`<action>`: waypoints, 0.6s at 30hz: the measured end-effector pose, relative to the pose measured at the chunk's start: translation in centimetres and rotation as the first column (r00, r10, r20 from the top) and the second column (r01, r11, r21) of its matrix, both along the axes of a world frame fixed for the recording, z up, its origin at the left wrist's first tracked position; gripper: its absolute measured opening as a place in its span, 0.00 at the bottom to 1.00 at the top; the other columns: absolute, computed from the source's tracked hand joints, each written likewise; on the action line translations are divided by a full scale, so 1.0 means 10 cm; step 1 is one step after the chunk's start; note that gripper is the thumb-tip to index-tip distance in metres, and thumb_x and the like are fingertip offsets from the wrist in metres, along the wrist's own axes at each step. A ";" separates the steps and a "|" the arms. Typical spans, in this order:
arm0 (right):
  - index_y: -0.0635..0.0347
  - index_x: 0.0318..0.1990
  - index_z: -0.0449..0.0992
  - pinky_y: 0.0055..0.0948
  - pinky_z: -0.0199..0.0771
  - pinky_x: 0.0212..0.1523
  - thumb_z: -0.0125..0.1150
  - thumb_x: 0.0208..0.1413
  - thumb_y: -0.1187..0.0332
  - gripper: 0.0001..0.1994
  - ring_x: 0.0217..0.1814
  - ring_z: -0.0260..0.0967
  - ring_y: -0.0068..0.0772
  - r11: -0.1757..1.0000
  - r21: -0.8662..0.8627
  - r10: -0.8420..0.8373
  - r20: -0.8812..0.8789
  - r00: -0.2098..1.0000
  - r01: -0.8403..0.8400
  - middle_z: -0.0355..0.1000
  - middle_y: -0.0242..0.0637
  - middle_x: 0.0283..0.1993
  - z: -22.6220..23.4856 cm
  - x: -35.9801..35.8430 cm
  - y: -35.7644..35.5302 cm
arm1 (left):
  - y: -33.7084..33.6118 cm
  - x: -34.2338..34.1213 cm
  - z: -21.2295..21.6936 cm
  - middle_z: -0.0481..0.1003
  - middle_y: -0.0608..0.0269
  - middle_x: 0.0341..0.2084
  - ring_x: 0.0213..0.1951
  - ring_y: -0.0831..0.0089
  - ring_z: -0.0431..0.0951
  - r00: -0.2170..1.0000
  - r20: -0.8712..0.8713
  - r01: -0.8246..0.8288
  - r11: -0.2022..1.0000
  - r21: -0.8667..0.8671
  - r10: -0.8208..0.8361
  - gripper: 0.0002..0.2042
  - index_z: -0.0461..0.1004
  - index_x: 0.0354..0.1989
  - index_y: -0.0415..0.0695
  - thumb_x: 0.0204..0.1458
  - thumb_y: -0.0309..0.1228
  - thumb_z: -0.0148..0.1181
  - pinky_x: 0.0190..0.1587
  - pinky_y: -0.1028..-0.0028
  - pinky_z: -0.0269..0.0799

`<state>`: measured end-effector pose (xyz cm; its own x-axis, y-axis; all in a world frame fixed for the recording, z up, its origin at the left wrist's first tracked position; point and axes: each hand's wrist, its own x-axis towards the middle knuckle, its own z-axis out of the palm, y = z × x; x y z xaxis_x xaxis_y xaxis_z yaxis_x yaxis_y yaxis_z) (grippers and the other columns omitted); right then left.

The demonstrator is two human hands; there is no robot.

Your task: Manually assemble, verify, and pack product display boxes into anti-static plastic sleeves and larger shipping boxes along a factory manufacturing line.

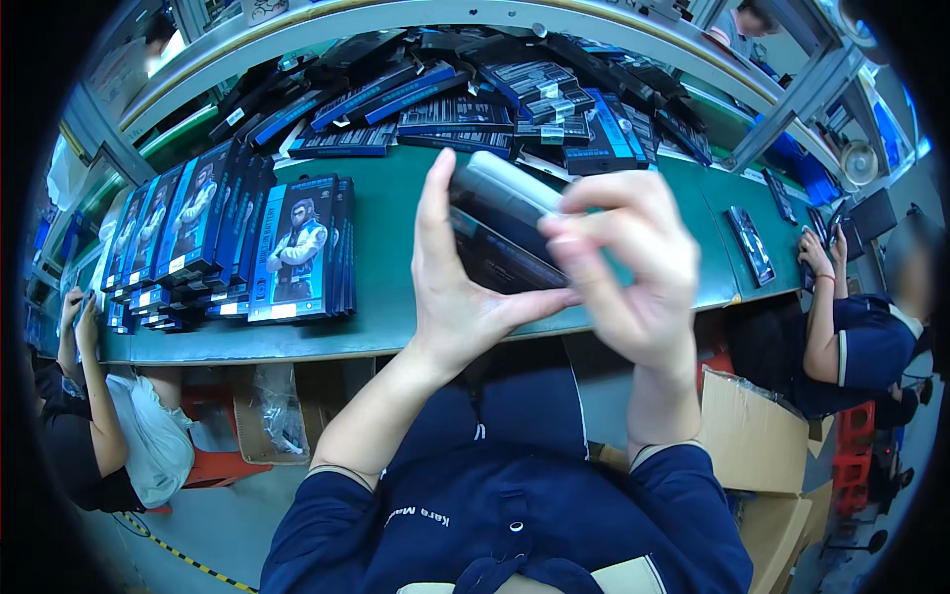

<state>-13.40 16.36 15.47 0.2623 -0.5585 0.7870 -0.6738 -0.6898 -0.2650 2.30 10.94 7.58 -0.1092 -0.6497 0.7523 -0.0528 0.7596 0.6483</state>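
My left hand [450, 302] is wrapped round a dark flat box [500, 252], its thumb along the near edge and its fingers up the left side. The box is tilted above the table and blurred by motion. A pale grey flat piece [510, 183] lies along the box's far side; whether it is inside or against it I cannot tell. My right hand [638, 257] is closed at the box's right end, with thumb and fingertips pinching near the end of the grey piece.
Stacks of blue-black printed boxes [292, 247] stand left on the green table [386, 282]. Many flat boxes [455, 117] are heaped at the back below a metal rail [346, 61]. A boxed item [750, 246] lies right. Co-workers sit on both sides; cartons [757, 436] stand below.
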 end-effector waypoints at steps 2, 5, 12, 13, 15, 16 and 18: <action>0.59 0.35 0.82 0.37 0.66 0.59 0.64 0.53 0.72 0.04 0.60 0.67 0.42 0.973 0.183 0.113 0.164 0.980 -0.143 0.69 0.49 0.57 -0.21 0.08 -0.12 | -0.01 0.01 -0.16 0.68 0.51 0.51 0.49 0.59 0.74 0.995 -0.103 0.005 0.994 0.107 0.006 0.51 0.56 0.61 0.44 0.28 0.43 0.84 0.50 0.65 0.72; 0.63 0.46 0.78 0.36 0.67 0.60 0.62 0.54 0.74 0.11 0.63 0.65 0.39 0.681 0.253 -0.035 0.949 0.314 -0.687 0.63 0.44 0.63 -0.32 0.29 -0.09 | 0.02 0.04 -0.23 0.68 0.53 0.47 0.47 0.62 0.74 0.990 -0.140 -0.048 0.995 -0.086 0.036 0.39 0.61 0.49 0.46 0.30 0.39 0.83 0.47 0.68 0.73; 0.65 0.42 0.74 0.28 0.73 0.49 0.61 0.56 0.80 0.07 0.49 0.73 0.33 0.990 -0.099 0.143 0.582 0.801 -0.105 0.73 0.44 0.46 -0.78 0.44 -0.23 | 0.00 0.22 0.11 0.73 0.53 0.44 0.45 0.73 0.73 0.753 -0.565 0.537 0.812 0.228 -0.339 0.22 0.55 0.54 0.44 0.57 0.19 0.59 0.52 0.75 0.69; 0.65 0.42 0.73 0.28 0.72 0.50 0.62 0.56 0.79 0.07 0.50 0.72 0.33 0.988 -0.059 0.148 0.643 0.752 -0.144 0.72 0.44 0.48 -0.80 0.46 -0.25 | -0.04 0.22 0.07 0.73 0.52 0.45 0.45 0.74 0.73 0.784 -0.518 0.507 0.835 0.214 -0.344 0.21 0.54 0.54 0.44 0.57 0.18 0.58 0.51 0.75 0.69; 0.64 0.44 0.71 0.28 0.71 0.51 0.61 0.57 0.79 0.09 0.51 0.71 0.32 0.971 -0.045 0.196 0.718 0.667 -0.236 0.70 0.43 0.48 -0.78 0.45 -0.27 | -0.05 0.22 0.09 0.72 0.54 0.45 0.44 0.75 0.73 0.787 -0.503 0.508 0.838 0.197 -0.359 0.20 0.56 0.53 0.44 0.57 0.17 0.57 0.50 0.76 0.69; 0.64 0.45 0.69 0.27 0.70 0.53 0.61 0.57 0.79 0.10 0.52 0.70 0.31 0.946 -0.041 0.228 0.791 0.568 -0.323 0.69 0.42 0.48 -0.76 0.47 -0.25 | -0.03 0.23 0.12 0.71 0.55 0.44 0.43 0.76 0.72 0.820 -0.475 0.464 0.857 0.224 -0.320 0.19 0.58 0.52 0.43 0.57 0.17 0.57 0.49 0.77 0.68; 0.62 0.48 0.64 0.25 0.69 0.53 0.60 0.58 0.79 0.13 0.49 0.69 0.28 0.945 -0.042 0.178 0.899 0.400 -0.326 0.69 0.42 0.46 -0.69 0.63 -0.19 | -0.01 0.19 0.16 0.71 0.58 0.41 0.42 0.78 0.72 0.835 -0.484 0.405 0.889 0.215 -0.263 0.14 0.62 0.48 0.41 0.57 0.18 0.58 0.46 0.79 0.67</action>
<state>-7.10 14.43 8.58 -0.3876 -0.6981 0.6020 0.1824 -0.6982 -0.6923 4.22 10.89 9.14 -0.0731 -0.8310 0.5515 0.5055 0.4458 0.7387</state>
